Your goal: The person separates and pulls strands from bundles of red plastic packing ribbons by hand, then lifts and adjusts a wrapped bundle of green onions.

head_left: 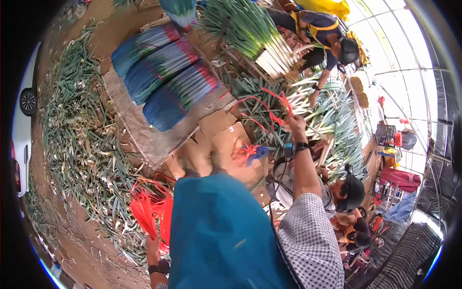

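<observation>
My left hand (153,244), low at the left beside my teal apron (216,231), is closed around a thick bunch of red plastic strings (147,209). My right hand (296,126) reaches forward with its fingers closed on a few loose red strings (269,113), which trail to the left over the leeks. Beyond and right of that hand lies a big heap of leeks (337,127). Near my feet, a tangle of red string with something blue (250,153) rests on flattened cardboard (231,139).
Three wrapped leek bundles (166,77) lie on a brown sheet (154,135). Stacked leeks (252,33) stand ahead. Leaf trimmings (86,130) cover the left ground. One co-worker (327,33) bends over the leeks; another (337,188) is close by my right arm.
</observation>
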Tool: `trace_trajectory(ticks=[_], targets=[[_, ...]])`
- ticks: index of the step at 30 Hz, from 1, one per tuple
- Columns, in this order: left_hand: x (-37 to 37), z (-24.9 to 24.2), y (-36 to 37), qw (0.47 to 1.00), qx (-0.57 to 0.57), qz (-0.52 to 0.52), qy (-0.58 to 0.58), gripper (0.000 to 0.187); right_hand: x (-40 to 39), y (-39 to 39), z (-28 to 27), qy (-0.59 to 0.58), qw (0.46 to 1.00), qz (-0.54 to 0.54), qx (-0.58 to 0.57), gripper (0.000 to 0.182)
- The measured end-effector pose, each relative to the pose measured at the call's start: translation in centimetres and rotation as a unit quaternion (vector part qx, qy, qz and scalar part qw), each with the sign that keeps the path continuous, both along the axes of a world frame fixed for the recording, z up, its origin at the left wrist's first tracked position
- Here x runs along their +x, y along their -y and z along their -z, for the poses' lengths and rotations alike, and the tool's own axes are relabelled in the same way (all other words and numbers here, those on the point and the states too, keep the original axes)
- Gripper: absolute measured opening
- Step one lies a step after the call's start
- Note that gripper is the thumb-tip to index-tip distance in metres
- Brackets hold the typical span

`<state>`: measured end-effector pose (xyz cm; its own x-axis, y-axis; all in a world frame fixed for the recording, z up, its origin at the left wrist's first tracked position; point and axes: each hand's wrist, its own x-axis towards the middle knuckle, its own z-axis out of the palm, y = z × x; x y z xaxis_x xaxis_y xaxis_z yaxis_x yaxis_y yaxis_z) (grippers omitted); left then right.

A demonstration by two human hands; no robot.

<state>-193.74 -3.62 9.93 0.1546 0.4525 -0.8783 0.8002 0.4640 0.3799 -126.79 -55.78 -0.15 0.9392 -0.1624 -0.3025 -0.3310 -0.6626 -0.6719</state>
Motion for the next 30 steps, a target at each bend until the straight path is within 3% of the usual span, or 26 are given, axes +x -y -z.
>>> trace_trajectory(ticks=[2,4,6,8,9,10,11,12,13,14,15,19,22,23,24,25,26,27,28,29,30], targets=[[-0.2,-0.8,0.5,0.999,-0.005,0.009,-0.036,0.032,-2.2,0.2,3.5,-0.043,0.994,0.077,0.057,0.026],[1.6,-3.4,0.6,0.996,-0.008,0.061,-0.066,0.032,-3.5,0.0,4.4,0.022,0.999,0.025,-0.015,0.028],[1.3,-2.1,-1.4,0.987,0.005,0.14,-0.081,0.03,-4.1,-1.2,3.5,0.071,0.952,-0.114,-0.275,0.03],[2.4,-0.9,-3.8,0.993,0.016,0.103,-0.052,0.031,-5.0,-3.1,1.9,0.078,0.918,-0.195,-0.335,0.032],[2.5,0.4,-5.3,0.996,0.023,0.085,-0.03,0.032,-5.7,-4.7,1.3,0.033,0.965,-0.149,-0.212,0.034],[0.4,5.2,-7.3,0.997,0.035,0.067,0.004,0.032,-6.1,-7.0,0.5,-0.017,0.991,-0.104,-0.084,0.038],[-0.9,7.9,-9.2,0.997,0.045,0.049,0.036,0.033,-7.0,-11.1,-2.9,-0.08,0.995,-0.054,-0.004,0.034],[1.6,7.1,-11.9,0.993,0.041,0.1,-0.045,0.033,-8.1,-16.4,-7.4,-0.144,0.987,-0.007,0.074,0.029],[4.3,5.7,-13.5,0.994,0.075,0.029,0.067,0.027,-8.3,-18.5,-7.1,-0.15,0.984,-0.02,0.094,0.027],[5.2,6.7,-16.5,0.995,0.016,0.03,0.095,0.024,-8.7,-20.8,-7.2,-0.157,0.981,-0.028,0.114,0.026],[8.0,5.3,-17.8,0.986,0.052,-0.047,0.153,0.022,-8.9,-23.6,-7.8,-0.164,0.981,-0.052,0.09,0.026],[14.6,2.2,-25.5,0.964,0.095,0.028,0.248,0.019,-8.6,-32.2,-9.9,-0.185,0.962,-0.165,0.116,0.03],[21.1,-6.4,-29.1,0.946,0.104,0.104,0.288,0.018,-6.0,-38.6,-11.8,-0.091,0.95,-0.295,0.044,0.027],[22.9,-9.4,-29.7,0.939,0.115,0.119,0.3,0.017,-5.1,-41.8,-12.8,-0.061,0.944,-0.314,0.083,0.023],[24.4,-10.7,-30.3,0.931,0.131,0.133,0.314,0.016,-3.7,-44.7,-13.0,-0.017,0.921,-0.369,0.126,0.017],[24.4,-10.2,-31.7,0.93,0.184,0.198,0.249,0.016,-2.0,-46.9,-9.7,0.165,0.84,-0.48,0.193,0.015],[25.7,-11.1,-32.2,0.927,0.193,0.182,0.266,0.016,-1.0,-50.8,-11.2,0.187,0.803,-0.559,0.089,0.014],[27.4,-12.6,-32.4,0.926,0.199,0.163,0.278,0.017,-1.5,-55.2,-11.2,0.165,0.838,-0.516,0.071,0.013],[28.3,-13.8,-32.8,0.926,0.204,0.141,0.286,0.018,-1.6,-59.9,-13.5,0.05,0.829,-0.547,0.103,0.014],[29.1,-13.9,-33.9,0.913,0.178,0.134,0.343,0.02,-3.3,-64.3,-16.2,0.02,0.838,-0.523,0.153,0.014],[30.0,-14.6,-34.6,0.91,0.179,0.122,0.354,0.02,-3.9,-67.7,-14.0,0.056,0.781,-0.573,0.243,0.011]])
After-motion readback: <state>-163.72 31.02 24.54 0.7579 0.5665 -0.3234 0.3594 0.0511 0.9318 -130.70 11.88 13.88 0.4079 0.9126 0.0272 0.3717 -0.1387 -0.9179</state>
